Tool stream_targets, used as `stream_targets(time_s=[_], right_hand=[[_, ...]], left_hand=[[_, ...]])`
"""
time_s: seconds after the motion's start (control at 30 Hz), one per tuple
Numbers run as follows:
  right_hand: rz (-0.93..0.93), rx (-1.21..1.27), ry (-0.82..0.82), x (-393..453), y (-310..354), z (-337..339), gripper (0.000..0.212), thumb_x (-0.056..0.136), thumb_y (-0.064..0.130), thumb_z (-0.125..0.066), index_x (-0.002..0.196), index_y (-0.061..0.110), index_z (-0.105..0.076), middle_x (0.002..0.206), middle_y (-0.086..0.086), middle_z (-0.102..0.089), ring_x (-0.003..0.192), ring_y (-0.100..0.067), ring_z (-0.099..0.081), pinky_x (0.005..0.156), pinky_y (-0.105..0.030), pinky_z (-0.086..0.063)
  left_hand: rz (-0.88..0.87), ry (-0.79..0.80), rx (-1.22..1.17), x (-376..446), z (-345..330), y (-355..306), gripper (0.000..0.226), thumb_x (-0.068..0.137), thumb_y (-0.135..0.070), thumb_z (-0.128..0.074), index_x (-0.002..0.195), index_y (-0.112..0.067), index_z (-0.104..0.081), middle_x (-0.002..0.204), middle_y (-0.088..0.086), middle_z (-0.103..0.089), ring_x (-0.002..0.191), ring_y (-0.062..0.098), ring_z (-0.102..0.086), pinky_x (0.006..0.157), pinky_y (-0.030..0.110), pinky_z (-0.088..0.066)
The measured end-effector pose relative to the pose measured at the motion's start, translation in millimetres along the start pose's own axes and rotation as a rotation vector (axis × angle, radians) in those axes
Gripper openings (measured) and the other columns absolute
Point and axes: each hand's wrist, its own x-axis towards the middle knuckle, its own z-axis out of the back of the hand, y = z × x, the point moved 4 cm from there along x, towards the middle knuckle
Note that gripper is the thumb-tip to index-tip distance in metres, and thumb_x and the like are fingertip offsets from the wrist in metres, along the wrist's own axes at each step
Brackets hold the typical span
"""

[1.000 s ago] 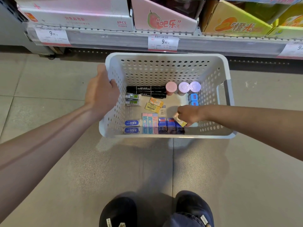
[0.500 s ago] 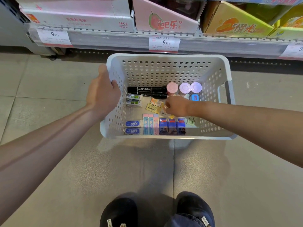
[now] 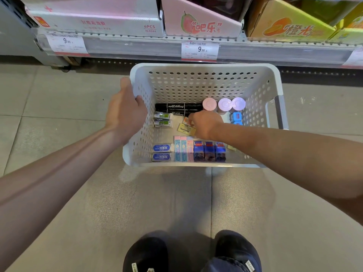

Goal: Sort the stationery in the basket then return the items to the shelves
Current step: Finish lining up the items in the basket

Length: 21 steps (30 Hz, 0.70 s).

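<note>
A white perforated basket (image 3: 204,83) stands on the floor in front of a shelf. My left hand (image 3: 125,110) grips its left rim. My right hand (image 3: 205,124) reaches down into the middle of the basket, fingers curled downward with their tips at a small orange packet (image 3: 185,120) and a yellow packet (image 3: 185,128); what lies under the palm is hidden. Sorted around it are black markers (image 3: 176,107), green-labelled erasers (image 3: 163,119), blue-labelled erasers (image 3: 162,148), pastel boxes (image 3: 183,148), dark blue boxes (image 3: 209,151), round pink and lilac lids (image 3: 224,104) and blue cubes (image 3: 236,116).
The shelf edge (image 3: 137,47) with price tags (image 3: 199,50) runs just behind the basket, carrying pink, white and yellow cartons. Grey tiled floor (image 3: 59,91) surrounds the basket. My dark shoes (image 3: 147,252) are at the bottom, close to the basket's near side.
My right hand moved from the basket's near right corner, where it held a small yellowish packet, to the middle by the orange and yellow packets. My left hand stayed on the rim.
</note>
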Motion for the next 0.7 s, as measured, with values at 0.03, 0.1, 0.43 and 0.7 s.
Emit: stream_targets(time_s=[0.03,0.1,0.43,0.7], right_hand=[[0.025,-0.027,-0.002,1,1,0,0.045,0.086,0.018,-0.059,0.13,0.019,-0.049,0.114,-0.007,-0.062,0.103,-0.027,-0.059,0.066,-0.028,-0.042],[0.079,-0.087,-0.021,1,4,1,0.052,0.085,0.01,-0.057,0.134,0.019,-0.042,0.108,-0.008,-0.062,0.095,-0.027,-0.061,0.061,-0.029,-0.043],[0.413,-0.44,-0.005,8,17,-5,0.064,0.091,0.0,-0.05,0.146,0.021,-0.026,0.12,-0.01,-0.054,0.065,-0.022,-0.047,0.038,-0.027,-0.027],[0.47,-0.443,0.042,11,14,-4,0.058,0.094,0.004,-0.044,0.147,0.018,-0.025,0.143,-0.017,-0.036,0.089,-0.031,-0.063,0.059,-0.033,-0.046]], left_hand=[[0.0,0.001,-0.006,0,0,1,0.021,0.098,-0.009,-0.037,0.116,0.0,-0.033,0.062,0.005,-0.042,0.05,0.022,-0.046,0.048,0.037,-0.041],[0.0,0.004,-0.017,0,0,1,0.019,0.098,-0.009,-0.037,0.115,-0.001,-0.034,0.061,0.004,-0.041,0.05,0.022,-0.045,0.049,0.037,-0.041],[-0.02,-0.01,0.003,1,-2,3,0.021,0.098,-0.008,-0.038,0.116,0.001,-0.034,0.059,0.003,-0.039,0.048,0.02,-0.042,0.046,0.035,-0.037],[-0.04,-0.01,0.015,2,-1,3,0.02,0.098,-0.008,-0.038,0.115,0.002,-0.035,0.059,0.004,-0.041,0.047,0.021,-0.043,0.043,0.032,-0.035]])
